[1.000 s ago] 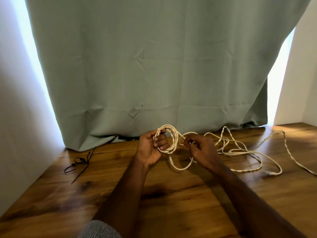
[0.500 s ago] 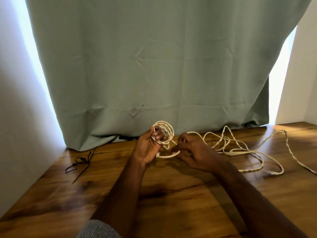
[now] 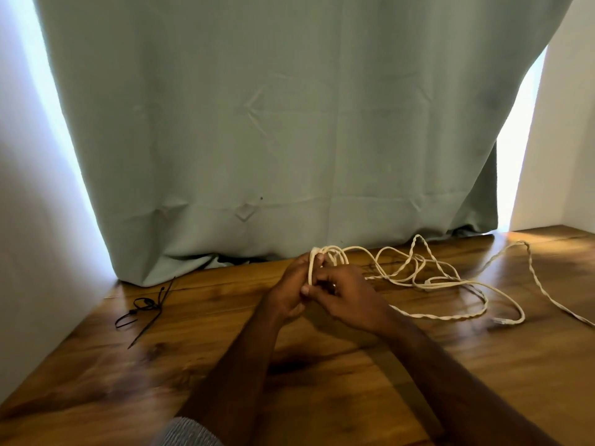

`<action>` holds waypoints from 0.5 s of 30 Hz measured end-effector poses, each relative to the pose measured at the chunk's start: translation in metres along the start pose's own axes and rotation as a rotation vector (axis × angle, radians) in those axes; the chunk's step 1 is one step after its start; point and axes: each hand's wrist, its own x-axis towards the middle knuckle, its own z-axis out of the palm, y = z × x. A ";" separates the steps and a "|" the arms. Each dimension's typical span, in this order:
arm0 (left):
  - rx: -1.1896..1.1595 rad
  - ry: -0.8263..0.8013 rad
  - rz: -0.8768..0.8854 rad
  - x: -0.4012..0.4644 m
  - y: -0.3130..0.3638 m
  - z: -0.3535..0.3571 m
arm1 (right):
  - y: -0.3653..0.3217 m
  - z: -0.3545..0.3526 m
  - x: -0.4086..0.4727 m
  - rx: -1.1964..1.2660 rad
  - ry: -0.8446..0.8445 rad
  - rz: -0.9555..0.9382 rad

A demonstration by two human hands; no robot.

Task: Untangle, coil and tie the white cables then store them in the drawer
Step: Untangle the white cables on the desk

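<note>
A person's two bare hands meet over a glossy brown wooden desk (image 3: 322, 381), in front of a pale green fabric curtain (image 3: 273, 123) that hangs down to the desk's far edge. The left hand (image 3: 289, 294) has its grip curled around a small coil of thin cream-white twisted cable (image 3: 325, 255), whose loops rise above the fingers. The right hand (image 3: 347, 297) presses in against it, fingers bent and pinching cable where the two hands touch; exactly which strand it holds cannot be made out. To the right, the rest of the white cable (image 3: 450, 281) sprawls loose and looped across the desk, trailing toward the right edge. A few thin black zip ties (image 3: 145, 309) lie apart on the left. Coiling appears only partly done: much cable is unwound, nothing is tied, and no drawer is in view.
</note>
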 end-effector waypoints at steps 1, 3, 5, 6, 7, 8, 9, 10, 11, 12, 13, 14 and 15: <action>0.027 -0.018 0.010 -0.001 -0.002 0.002 | 0.001 -0.003 0.000 0.047 0.061 0.059; 0.133 -0.045 0.009 -0.001 -0.003 0.005 | 0.001 -0.009 0.001 0.189 0.177 0.180; 0.249 -0.057 0.013 -0.002 -0.007 0.009 | 0.002 -0.014 0.001 0.285 0.222 0.278; 0.278 -0.055 0.014 -0.002 -0.009 0.010 | 0.002 -0.014 0.001 0.284 0.223 0.309; 0.294 -0.049 0.009 -0.002 -0.010 0.009 | 0.004 -0.013 0.001 0.233 0.225 0.327; 0.303 -0.036 -0.004 -0.003 -0.010 0.009 | 0.006 -0.012 0.000 0.128 0.246 0.325; 0.310 -0.012 -0.033 -0.003 -0.009 0.007 | 0.009 -0.012 0.000 -0.008 0.291 0.293; 0.307 0.007 -0.076 -0.004 -0.007 0.007 | 0.013 -0.012 0.000 -0.144 0.338 0.239; 0.284 0.019 -0.134 -0.004 -0.004 0.006 | 0.018 -0.013 0.000 -0.257 0.365 0.179; 0.243 0.016 -0.188 -0.005 -0.002 0.006 | 0.022 -0.015 0.001 -0.337 0.362 0.127; 0.200 0.010 -0.227 -0.004 -0.001 0.006 | 0.027 -0.016 0.001 -0.388 0.335 0.083; 0.156 0.000 -0.250 -0.005 -0.001 0.008 | 0.031 -0.015 0.001 -0.397 0.300 0.047; 0.120 -0.014 -0.258 -0.006 -0.001 0.009 | 0.033 -0.014 0.000 -0.352 0.268 0.033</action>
